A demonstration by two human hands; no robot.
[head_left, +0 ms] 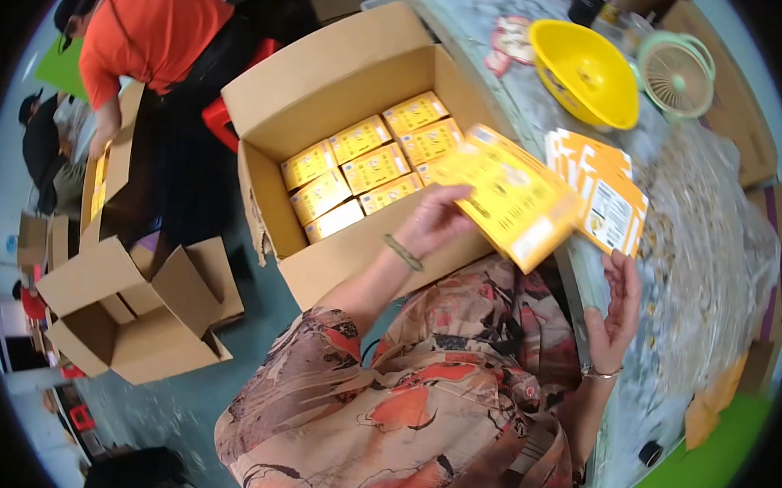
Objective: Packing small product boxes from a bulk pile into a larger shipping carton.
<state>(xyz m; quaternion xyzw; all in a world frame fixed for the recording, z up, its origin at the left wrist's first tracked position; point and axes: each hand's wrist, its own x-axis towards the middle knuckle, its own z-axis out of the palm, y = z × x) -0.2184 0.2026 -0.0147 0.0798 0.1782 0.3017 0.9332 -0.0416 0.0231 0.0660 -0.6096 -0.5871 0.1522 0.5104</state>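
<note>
My left hand (437, 220) grips the near left edge of a yellow box (507, 192), thumb on its top face. That box is tilted over the right side of a large open cardboard carton (320, 271). Several similar small yellow boxes (375, 169) stand in rows inside the carton. My right hand (613, 310) is open, palm turned inward, at the table edge. Its fingertips are close to a fanned pile of flat white-and-yellow cartons (609, 214); whether they touch is unclear.
On the marbled table (519, 101) are a yellow basin (586, 74), a green fan (676, 75) and a heap of clear plastic bags (700, 249). An open cardboard box (143, 320) sits at left. A person in an orange shirt (160, 29) bends over another carton.
</note>
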